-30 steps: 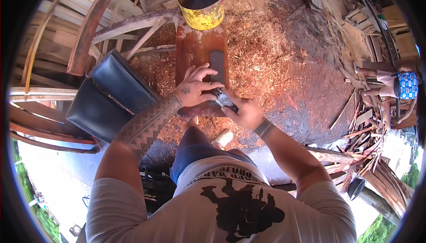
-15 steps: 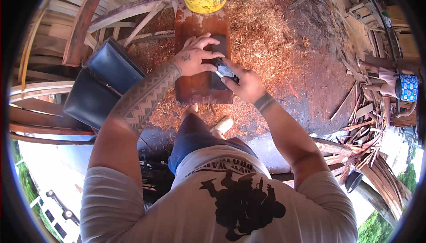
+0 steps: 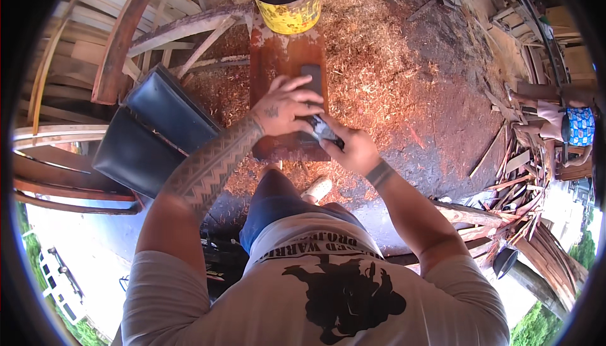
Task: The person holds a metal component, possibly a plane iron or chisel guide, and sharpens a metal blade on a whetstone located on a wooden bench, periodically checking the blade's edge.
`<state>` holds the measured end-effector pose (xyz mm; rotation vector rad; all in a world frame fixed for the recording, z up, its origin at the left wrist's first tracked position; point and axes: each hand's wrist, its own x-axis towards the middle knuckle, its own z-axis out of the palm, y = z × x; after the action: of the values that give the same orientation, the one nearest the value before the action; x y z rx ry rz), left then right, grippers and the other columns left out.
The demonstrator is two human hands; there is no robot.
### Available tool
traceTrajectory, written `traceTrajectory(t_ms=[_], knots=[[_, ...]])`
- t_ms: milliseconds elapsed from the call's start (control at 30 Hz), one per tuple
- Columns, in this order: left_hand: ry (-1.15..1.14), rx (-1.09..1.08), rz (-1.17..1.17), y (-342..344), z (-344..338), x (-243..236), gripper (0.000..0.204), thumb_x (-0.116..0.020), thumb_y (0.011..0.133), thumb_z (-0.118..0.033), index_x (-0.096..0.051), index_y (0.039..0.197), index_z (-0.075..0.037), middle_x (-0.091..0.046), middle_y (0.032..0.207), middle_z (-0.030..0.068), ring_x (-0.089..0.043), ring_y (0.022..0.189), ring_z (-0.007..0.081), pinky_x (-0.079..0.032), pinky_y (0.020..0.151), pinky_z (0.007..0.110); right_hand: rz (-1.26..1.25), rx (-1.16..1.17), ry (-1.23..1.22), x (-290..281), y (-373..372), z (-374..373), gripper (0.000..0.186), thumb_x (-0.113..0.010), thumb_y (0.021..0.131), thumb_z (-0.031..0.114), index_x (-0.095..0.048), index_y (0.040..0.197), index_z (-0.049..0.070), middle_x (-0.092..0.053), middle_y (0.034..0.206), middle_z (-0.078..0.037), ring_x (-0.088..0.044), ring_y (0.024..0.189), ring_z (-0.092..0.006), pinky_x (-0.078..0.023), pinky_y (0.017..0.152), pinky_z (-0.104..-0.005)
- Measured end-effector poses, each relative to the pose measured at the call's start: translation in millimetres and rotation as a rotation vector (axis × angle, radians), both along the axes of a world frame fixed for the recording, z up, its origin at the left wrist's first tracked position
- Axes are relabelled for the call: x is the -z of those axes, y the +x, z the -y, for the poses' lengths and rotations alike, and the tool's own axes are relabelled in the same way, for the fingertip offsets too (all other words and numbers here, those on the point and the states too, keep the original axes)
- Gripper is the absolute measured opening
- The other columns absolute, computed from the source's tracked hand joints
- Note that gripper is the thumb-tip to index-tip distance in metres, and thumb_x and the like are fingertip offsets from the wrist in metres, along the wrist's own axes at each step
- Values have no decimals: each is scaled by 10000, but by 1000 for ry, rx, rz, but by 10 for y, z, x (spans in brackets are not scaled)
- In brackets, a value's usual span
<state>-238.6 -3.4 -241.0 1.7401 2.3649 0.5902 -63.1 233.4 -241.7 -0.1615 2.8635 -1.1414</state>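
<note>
A flat, shiny metal blade (image 3: 324, 129) is held low over a dark rectangular slab, apparently a sharpening stone (image 3: 309, 76), on a reddish-brown wooden board (image 3: 271, 62). My right hand (image 3: 356, 150) grips the blade's near right end between thumb and fingers. At its other end, my left hand (image 3: 284, 107) has thumb and fingertips on the blade, while other fingers stretch across the stone. Hands and blade hide much of the stone, so I cannot tell exactly where the blade touches it.
A stained yellow bucket (image 3: 287, 14) with dark liquid stands on the board's far end. Left are a black padded seat (image 3: 142, 147) and stacked timber (image 3: 120, 43). Wood shavings (image 3: 385, 55) litter the ground. Scrap wood (image 3: 524, 197) and another person (image 3: 571, 125) are at right.
Both hands and the blade have come nearer to me along the stone, slightly to the right. The view has also shifted, showing more of the bucket.
</note>
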Motion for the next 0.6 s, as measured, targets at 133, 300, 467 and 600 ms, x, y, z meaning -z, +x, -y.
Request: traceTrajectory(t_ms=[133, 300, 467, 600], knots=[[-63, -28, -99, -497, -40, -174, 550, -872, 871, -518, -800, 1368, -292, -638, 1569, -56, -370, 1622, 304, -258, 1284, 595, -142, 34, 34, -60, -477, 111, 690, -758, 971, 366, -570, 1612, 194, -793, 889, -224, -777, 787, -449, -649, 776, -537], [-11, 11, -30, -38, 44, 25, 575, -845, 895, -550, -788, 1392, -266, -702, 1475, -69, -421, 1582, 278, -267, 1282, 572, -12, 3, 26, -64, -93, 51, 705, -772, 962, 389, -576, 1609, 192, -791, 884, -224, -789, 787, -427, -654, 786, -536], [3, -64, -115, -474, -75, -142, 534, -893, 833, -478, -812, 1321, -277, -698, 1430, -101, -483, 1487, 278, -312, 1235, 547, -60, 42, 48, -127, -507, 43, 689, -778, 959, 372, -587, 1595, 184, -800, 921, -209, -794, 798, -406, -655, 760, -521], [11, -4, 12, 130, 77, 15, 527, -871, 854, -516, -816, 1322, -280, -709, 1397, -99, -474, 1481, 271, -308, 1241, 532, 60, -25, 46, -113, -63, 59, 671, -770, 964, 356, -591, 1584, 170, -804, 973, -217, -791, 838, -414, -649, 777, -523]])
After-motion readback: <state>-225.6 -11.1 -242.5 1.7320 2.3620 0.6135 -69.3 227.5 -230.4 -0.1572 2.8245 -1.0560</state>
